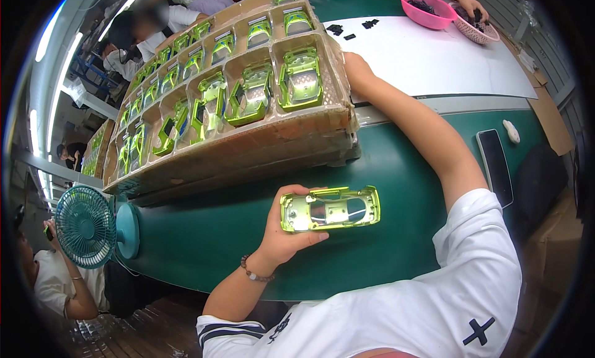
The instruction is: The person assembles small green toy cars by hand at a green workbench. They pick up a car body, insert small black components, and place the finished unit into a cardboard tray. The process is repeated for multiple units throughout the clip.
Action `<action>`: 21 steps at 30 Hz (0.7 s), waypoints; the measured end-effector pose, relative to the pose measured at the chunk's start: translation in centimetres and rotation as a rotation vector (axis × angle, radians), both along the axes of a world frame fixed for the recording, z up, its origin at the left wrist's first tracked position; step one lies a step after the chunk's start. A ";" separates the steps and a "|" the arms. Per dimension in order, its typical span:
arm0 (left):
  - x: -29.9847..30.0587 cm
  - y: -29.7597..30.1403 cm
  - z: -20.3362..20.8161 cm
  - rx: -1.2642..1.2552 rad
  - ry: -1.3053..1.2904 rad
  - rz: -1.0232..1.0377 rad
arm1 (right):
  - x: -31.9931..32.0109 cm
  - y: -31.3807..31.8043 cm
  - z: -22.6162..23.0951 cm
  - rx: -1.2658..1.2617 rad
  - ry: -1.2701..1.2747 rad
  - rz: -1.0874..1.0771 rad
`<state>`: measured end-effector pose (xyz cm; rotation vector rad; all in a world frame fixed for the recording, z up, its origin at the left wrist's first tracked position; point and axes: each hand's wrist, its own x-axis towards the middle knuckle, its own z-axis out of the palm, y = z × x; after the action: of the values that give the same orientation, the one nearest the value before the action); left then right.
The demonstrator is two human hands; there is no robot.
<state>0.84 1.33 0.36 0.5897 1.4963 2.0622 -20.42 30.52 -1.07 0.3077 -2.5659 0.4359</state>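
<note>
My left hand [278, 239] grips a bright green toy car body shell [334, 210] by its left end, thumb along the near side and fingers along the far side. The shell's hollow inside faces up, showing clear window parts. My right arm reaches forward, and my right hand [357, 71] is at the right side of a large cardboard box [248, 152]; its fingers are hidden there. Clear plastic trays in the tilted box hold several more green car shells [301, 79] in separate compartments.
On the green table [396, 153] stands a teal fan [87, 226] at left. A phone [494, 166] and a small white object [511, 132] lie at right. Beyond, black parts [335, 29] lie on a white sheet [427, 66]; a co-worker's hand [474, 9] reaches into a pink basket [480, 32] beside a pink bowl [420, 20].
</note>
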 end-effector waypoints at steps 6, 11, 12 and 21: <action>0.2 0.0 0.1 -0.021 0.014 0.041 | 3.9 -0.3 -1.4 0.115 0.127 0.032; 0.4 0.4 0.1 0.006 0.077 0.073 | 7.4 2.0 -0.4 0.002 0.400 -0.026; 0.6 0.2 0.3 -0.003 0.089 0.086 | 9.0 2.3 1.1 -0.014 0.416 -0.032; 1.7 0.7 0.7 0.047 0.115 0.115 | 25.3 -5.3 6.7 -0.790 -0.143 0.389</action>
<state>2.58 2.08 1.08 0.6655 1.5836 2.1886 4.90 25.21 5.61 0.4824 -2.2280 1.5899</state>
